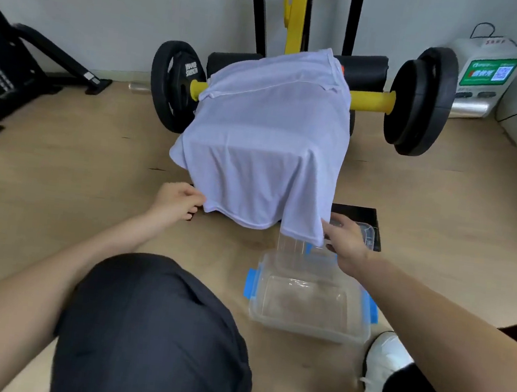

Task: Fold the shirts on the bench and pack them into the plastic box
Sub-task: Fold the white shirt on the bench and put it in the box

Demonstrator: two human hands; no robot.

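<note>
A white shirt (267,138) lies draped over the bench, hiding its pad, with the hem hanging down toward me. My left hand (178,199) pinches the hem's left corner. At the hem's right corner, my right hand (345,238) grips the cloth. The clear plastic box (310,298) with blue clips stands open on the floor just below my right hand, and nothing lies inside it. Its clear lid (364,233) rests on a black mat behind my right hand.
A yellow bar with black weight plates (419,101) crosses behind the bench. Black gym equipment (4,70) stands at the left. A white device (483,76) sits by the right wall. My knee (155,329) and white shoe (387,355) are in the foreground.
</note>
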